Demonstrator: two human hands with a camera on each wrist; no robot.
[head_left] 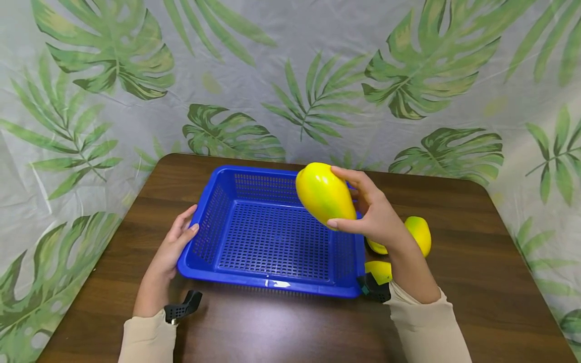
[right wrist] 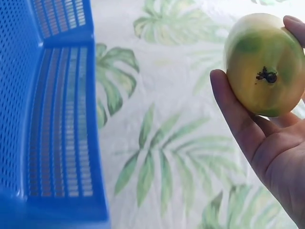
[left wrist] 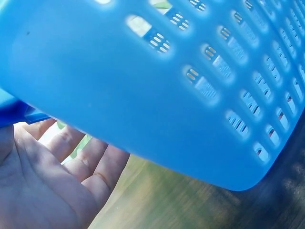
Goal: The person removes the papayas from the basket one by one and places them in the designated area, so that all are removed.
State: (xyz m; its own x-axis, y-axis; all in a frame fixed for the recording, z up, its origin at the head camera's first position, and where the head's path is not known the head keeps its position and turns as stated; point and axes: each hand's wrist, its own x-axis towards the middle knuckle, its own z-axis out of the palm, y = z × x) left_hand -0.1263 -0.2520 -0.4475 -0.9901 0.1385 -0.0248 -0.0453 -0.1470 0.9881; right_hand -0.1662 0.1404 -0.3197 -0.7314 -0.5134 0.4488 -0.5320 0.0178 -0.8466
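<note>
A blue plastic basket (head_left: pixel 272 288) with slotted walls stands on the brown table. My left hand (head_left: pixel 176 242) grips its left rim, thumb on top and fingers on the outer side. In the left wrist view that hand (left wrist: pixel 62 176) shows its palm, with fingers reaching behind the basket's edge (left wrist: pixel 109 86). Over the basket's right side, my right hand (head_left: pixel 374 206) holds a yellow mango (head_left: pixel 324 194) with a greenish patch. From the right wrist view, the mango (right wrist: pixel 252 90) shows its dark stem end between thumb and fingers.
More yellow mangoes (head_left: pixel 419 236) lie on the table (head_left: pixel 472 282) right of the basket, partly behind my right wrist. Behind the table's far edge hangs a leaf-patterned cloth (head_left: pixel 317 101). Each wrist carries a black mount (head_left: pixel 183 306).
</note>
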